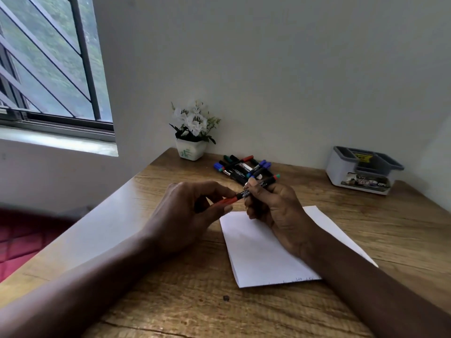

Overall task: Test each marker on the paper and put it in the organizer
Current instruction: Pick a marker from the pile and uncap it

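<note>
Left hand [188, 211] pinches red cap [223, 200]; right hand [275, 211] grips red marker [244, 193] by barrel, near far edge of paper [256, 254]. Cap on, likely coming off. Faint marks at paper's near edge. Marker pile [240, 167] behind hands. Organizer [363, 170], far right, seemingly holds no markers. Early stage.
</note>
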Tool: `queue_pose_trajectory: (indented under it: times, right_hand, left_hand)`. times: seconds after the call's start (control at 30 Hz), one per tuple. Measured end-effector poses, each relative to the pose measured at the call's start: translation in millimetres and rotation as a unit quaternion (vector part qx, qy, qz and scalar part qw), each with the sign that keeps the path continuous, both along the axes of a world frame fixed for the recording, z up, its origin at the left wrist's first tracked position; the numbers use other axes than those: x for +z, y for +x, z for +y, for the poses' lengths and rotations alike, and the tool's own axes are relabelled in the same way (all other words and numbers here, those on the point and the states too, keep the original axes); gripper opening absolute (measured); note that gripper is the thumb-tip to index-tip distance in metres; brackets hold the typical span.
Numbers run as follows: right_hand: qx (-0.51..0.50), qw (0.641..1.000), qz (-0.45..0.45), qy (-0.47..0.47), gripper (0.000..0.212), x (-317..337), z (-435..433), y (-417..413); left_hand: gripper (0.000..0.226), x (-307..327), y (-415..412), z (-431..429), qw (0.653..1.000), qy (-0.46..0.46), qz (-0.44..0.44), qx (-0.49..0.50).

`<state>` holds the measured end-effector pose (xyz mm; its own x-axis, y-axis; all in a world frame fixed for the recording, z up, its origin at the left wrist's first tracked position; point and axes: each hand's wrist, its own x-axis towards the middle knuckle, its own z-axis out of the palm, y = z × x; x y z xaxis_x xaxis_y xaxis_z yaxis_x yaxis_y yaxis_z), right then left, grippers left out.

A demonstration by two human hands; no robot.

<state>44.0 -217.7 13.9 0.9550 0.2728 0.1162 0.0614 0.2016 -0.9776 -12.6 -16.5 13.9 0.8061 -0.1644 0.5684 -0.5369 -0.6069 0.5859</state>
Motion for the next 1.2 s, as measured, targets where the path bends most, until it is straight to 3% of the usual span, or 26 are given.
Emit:
queue_pose_trajectory:
  times: [0.23,0.47,0.63,0.77,0.87,0.97,1.07,1.2]
  right_hand:
    - [0.013,0.999,0.029,0.018,0.019,-2.3,2.0,-0.5]
    - [0.011,0.999,0.038,0.032,0.017,0.6,2.2,-5.0]
    - [-0.004,0.997,0.044,0.062,0.013,4.0,2.9,-8.6]
    - [-0.041,0.987,0.079,0.133,0.013,7.5,0.7,-9.1]
    - [-0.042,0.980,0.095,0.169,0.016,9.9,-3.2,-9.7]
    - [-0.026,0.984,0.079,0.156,0.013,9.0,-3.7,-9.6]
    - [-0.024,0.992,0.044,0.119,0.024,7.0,-2.7,-7.7]
    - [-0.031,0.993,0.019,0.112,0.028,4.0,-3.5,-3.4]
  left_hand:
    - [0.019,0.8,6.6,2.7,0.996,-0.027,0.053,-0.064]
    - [0.033,0.2,5.1,3.6,0.994,-0.013,0.073,-0.083]
    - [0.039,-2.7,5.3,4.5,0.996,0.002,0.056,-0.062]
    - [0.032,-0.8,4.9,10.7,0.996,-0.077,0.017,-0.041]
    - [0.029,-0.6,9.6,25.0,0.993,-0.109,-0.007,0.032]
    - [0.017,9.0,31.6,34.0,0.994,-0.077,0.035,0.071]
    - [0.008,25.3,59.5,30.2,0.994,-0.032,0.084,0.060]
    - [0.018,28.5,87.7,20.2,0.981,0.141,0.102,0.079]
